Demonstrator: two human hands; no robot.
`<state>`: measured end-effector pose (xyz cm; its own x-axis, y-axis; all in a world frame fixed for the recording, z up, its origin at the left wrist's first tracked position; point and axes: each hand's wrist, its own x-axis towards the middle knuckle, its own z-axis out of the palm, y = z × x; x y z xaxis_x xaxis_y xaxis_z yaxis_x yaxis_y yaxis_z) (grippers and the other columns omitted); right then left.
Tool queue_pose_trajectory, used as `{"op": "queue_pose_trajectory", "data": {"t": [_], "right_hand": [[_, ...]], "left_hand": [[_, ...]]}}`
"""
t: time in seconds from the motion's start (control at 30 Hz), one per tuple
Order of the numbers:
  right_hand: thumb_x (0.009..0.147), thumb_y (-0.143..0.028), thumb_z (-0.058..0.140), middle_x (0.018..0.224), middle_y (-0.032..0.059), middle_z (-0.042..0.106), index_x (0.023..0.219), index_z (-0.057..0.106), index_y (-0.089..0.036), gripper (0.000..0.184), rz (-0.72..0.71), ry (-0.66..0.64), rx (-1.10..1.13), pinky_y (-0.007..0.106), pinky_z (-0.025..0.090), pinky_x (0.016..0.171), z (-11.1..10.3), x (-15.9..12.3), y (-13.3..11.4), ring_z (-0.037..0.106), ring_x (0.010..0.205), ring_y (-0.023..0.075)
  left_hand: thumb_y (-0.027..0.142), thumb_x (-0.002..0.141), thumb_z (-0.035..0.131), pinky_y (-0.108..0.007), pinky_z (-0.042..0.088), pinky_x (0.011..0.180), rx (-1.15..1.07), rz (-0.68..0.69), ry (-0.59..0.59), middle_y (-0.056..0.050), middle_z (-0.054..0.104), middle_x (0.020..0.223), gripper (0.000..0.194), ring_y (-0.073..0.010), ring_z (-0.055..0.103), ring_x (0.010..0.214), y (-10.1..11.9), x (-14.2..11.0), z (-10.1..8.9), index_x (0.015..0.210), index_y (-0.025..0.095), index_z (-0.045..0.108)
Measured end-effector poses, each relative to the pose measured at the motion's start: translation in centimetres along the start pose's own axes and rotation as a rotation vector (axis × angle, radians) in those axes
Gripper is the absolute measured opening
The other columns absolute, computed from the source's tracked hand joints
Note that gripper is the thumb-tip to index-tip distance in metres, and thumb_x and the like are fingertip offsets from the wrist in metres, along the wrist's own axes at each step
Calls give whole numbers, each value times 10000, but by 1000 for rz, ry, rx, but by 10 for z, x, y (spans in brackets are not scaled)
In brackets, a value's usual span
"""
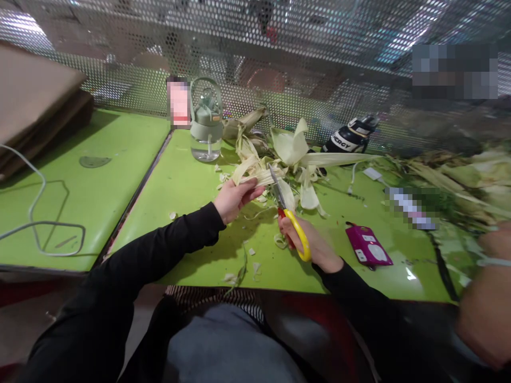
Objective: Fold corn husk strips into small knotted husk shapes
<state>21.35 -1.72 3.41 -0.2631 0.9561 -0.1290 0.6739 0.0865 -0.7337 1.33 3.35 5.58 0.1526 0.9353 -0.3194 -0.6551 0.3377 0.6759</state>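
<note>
My left hand point(236, 200) pinches a pale corn husk point(255, 173) between thumb and fingers, above the green table. In my right hand point(309, 242) is a pair of scissors point(300, 234) with yellow and red handles, its blades pointing up and away at the husk's right side. Whether the blades touch the husk I cannot tell. Behind both hands lies a loose heap of husks, with a broad, pale green husk point(290, 142) standing up in it. Small trimmings point(256, 268) are scattered on the tabletop near my hands.
A clear water bottle point(206, 139) stands behind my left hand, beside a propped phone point(179, 103). A black bottle point(350, 135) leans against the perforated metal screen point(239, 58). To the right lie a magenta pouch point(368, 246) and more husks; another person's arm point(489, 303) reaches in.
</note>
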Motion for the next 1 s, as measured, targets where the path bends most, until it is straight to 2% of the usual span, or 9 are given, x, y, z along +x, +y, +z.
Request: {"op": "queue_pose_trajectory", "data": {"t": [0.17, 0.3, 0.37, 0.47, 0.57, 0.67, 0.8, 0.87, 1.0], "right_hand": [[868, -761, 411, 500, -43, 466, 754, 498, -249, 532, 89, 49, -43, 289, 395, 415, -7, -5, 0, 471, 404, 152], [858, -678, 509, 704, 68, 678, 817, 571, -228, 456, 132, 152, -477, 325, 438, 541, -33, -3, 7, 636, 602, 244], [896, -594, 482, 773, 112, 712, 877, 598, -211, 401, 182, 117, -694, 345, 450, 577, -47, -2, 16, 673, 665, 284], [881, -500, 526, 851, 150, 730, 910, 640, -183, 339, 153, 45, -788, 379, 496, 652, -61, -3, 27, 705, 769, 323], [896, -460, 513, 1026, 164, 733, 997, 680, -185, 337, 12, 199, -681, 422, 530, 738, -66, -3, 18, 701, 875, 327], [914, -449, 543, 1096, 119, 724, 1161, 663, -211, 363, -153, 330, -369, 389, 546, 808, -59, 0, -13, 687, 906, 255], [843, -502, 673, 1109, 83, 695, 1369, 581, -274, 581, -324, 147, -202, 346, 540, 707, -38, 10, -53, 650, 847, 213], [857, -521, 660, 1028, 65, 712, 1164, 711, -262, 405, -398, 56, -142, 333, 519, 730, -30, 15, -60, 644, 845, 202], [898, -593, 586, 733, 9, 661, 861, 727, -218, 402, -262, 212, 29, 265, 412, 578, -27, 19, -53, 541, 609, 129]], "left_hand": [[9, 921, 561, -167, 568, 667, 52, -19, -29, -21, 690, 770, 110, -55, 668, 622, 2, 0, -2, 890, 91, 626], [35, 920, 580, -167, 540, 569, 131, -52, -75, -21, 688, 783, 86, -65, 669, 595, 5, 0, -6, 893, 99, 631], [42, 910, 597, -152, 502, 523, 173, -68, -107, -16, 679, 775, 83, -51, 647, 571, 6, 0, -6, 867, 98, 639], [52, 894, 625, -140, 445, 482, 263, -112, -159, -1, 657, 727, 80, -30, 596, 532, 7, 1, -7, 834, 98, 652], [92, 885, 649, -137, 386, 457, 363, -131, -198, 19, 619, 666, 77, -19, 535, 497, 6, 2, -10, 811, 112, 658], [132, 861, 668, -146, 311, 423, 520, -164, -324, 40, 553, 586, 109, -21, 457, 449, 5, 0, -14, 754, 128, 648], [174, 795, 702, -164, 275, 404, 787, -293, -563, 55, 481, 511, 153, -43, 401, 420, 7, -8, -16, 672, 147, 615], [186, 766, 719, -172, 302, 413, 880, -332, -640, 52, 493, 517, 108, -57, 412, 430, 8, -12, -16, 694, 157, 644], [240, 756, 744, -164, 314, 437, 995, -216, -699, 29, 597, 584, 86, -59, 423, 458, 10, -8, -18, 818, 183, 762]]}}
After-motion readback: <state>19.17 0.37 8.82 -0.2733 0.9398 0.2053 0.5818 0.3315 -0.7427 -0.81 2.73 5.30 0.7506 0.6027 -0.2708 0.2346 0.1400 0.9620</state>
